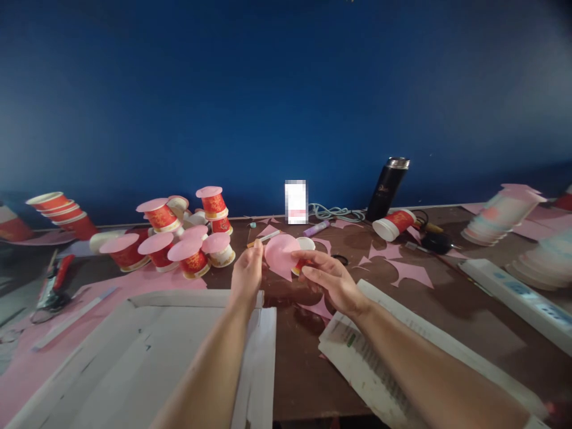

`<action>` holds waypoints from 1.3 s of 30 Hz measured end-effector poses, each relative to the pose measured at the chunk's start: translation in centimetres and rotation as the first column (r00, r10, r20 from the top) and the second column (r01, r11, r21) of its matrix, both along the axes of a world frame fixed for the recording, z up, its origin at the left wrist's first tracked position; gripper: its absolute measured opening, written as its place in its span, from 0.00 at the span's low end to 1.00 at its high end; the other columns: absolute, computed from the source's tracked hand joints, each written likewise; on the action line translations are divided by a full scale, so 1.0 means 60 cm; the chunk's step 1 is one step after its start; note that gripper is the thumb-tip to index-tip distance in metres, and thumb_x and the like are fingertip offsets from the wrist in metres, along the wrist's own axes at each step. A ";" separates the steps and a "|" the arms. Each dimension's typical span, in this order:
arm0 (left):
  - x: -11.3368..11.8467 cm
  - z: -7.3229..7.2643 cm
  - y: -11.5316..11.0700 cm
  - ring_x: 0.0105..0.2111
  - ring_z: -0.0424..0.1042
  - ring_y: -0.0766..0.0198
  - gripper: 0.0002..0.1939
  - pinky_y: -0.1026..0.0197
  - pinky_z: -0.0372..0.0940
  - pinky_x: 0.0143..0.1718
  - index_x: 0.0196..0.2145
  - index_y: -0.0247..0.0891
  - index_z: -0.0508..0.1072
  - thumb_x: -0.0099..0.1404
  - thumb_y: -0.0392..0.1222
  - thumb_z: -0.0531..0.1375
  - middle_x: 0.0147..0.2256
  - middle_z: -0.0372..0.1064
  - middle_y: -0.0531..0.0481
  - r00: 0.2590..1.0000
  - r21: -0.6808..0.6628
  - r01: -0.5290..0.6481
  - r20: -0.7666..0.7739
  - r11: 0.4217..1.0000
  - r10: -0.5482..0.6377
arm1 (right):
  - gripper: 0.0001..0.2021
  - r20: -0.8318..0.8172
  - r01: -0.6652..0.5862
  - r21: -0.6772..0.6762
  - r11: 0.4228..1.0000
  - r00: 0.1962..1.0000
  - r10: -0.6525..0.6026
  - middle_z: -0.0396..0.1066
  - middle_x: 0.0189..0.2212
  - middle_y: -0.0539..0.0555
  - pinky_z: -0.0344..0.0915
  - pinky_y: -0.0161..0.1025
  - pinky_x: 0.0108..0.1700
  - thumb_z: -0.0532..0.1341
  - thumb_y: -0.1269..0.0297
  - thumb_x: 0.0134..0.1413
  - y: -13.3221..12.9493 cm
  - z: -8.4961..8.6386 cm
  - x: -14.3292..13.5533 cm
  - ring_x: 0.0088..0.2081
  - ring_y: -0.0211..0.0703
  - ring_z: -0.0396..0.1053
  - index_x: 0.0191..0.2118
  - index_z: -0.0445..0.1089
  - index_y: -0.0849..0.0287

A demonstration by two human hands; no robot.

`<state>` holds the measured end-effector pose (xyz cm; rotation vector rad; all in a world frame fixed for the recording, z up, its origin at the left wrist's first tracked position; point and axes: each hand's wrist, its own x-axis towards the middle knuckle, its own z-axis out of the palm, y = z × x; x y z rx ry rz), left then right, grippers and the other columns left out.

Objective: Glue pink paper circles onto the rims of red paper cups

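A pink paper piece [281, 253], rounded on top with a pointed lower edge, is held up between my two hands over the dark table. My left hand [246, 274] is closed at its left edge, the fingers mostly hidden behind the thumb. My right hand [333, 279] pinches its right edge between thumb and fingers. Just behind the paper is a paper cup [306, 243], partly hidden; whether a hand touches it I cannot tell. Left of my hands stand several red paper cups topped with pink paper discs [217, 242].
Pink paper scraps [409, 272] lie on the brown table [297, 381]. A white cardboard sheet [179, 351] is under my left arm, printed paper [353, 339] under my right. Further right are a black flask [388, 190], a tipped red cup [395, 224] and a power strip [518, 298].
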<state>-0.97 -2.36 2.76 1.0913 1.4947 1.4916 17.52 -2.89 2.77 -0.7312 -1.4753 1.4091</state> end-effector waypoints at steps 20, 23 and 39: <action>-0.028 0.011 0.014 0.19 0.61 0.78 0.07 0.75 0.53 0.15 0.29 0.34 0.69 0.54 0.31 0.65 0.24 0.64 0.57 0.478 0.113 0.183 0.858 0.977 -0.189 | 0.14 0.004 0.592 0.268 0.760 0.788 -0.615 0.70 0.39 0.54 0.67 0.41 0.38 0.61 0.55 0.54 0.029 -0.013 0.008 0.36 0.41 0.68 0.44 0.71 0.55; -0.031 0.011 0.018 0.19 0.61 0.77 0.05 0.75 0.54 0.15 0.30 0.34 0.70 0.56 0.31 0.64 0.23 0.64 0.57 0.414 0.126 0.165 0.891 0.978 -0.185 | 0.26 0.065 0.676 0.329 0.660 0.681 -0.730 0.65 0.49 0.58 0.68 0.44 0.43 0.64 0.54 0.48 0.049 -0.027 0.018 0.42 0.45 0.68 0.53 0.63 0.55; -0.016 0.004 0.014 0.19 0.62 0.78 0.03 0.78 0.54 0.13 0.31 0.33 0.72 0.60 0.29 0.60 0.24 0.65 0.55 0.375 0.114 0.169 0.911 0.979 -0.171 | 0.42 0.417 0.464 0.543 0.700 0.575 -0.704 0.67 0.49 0.60 0.58 0.55 0.55 0.69 0.47 0.37 0.098 -0.085 -0.003 0.53 0.58 0.62 0.58 0.58 0.58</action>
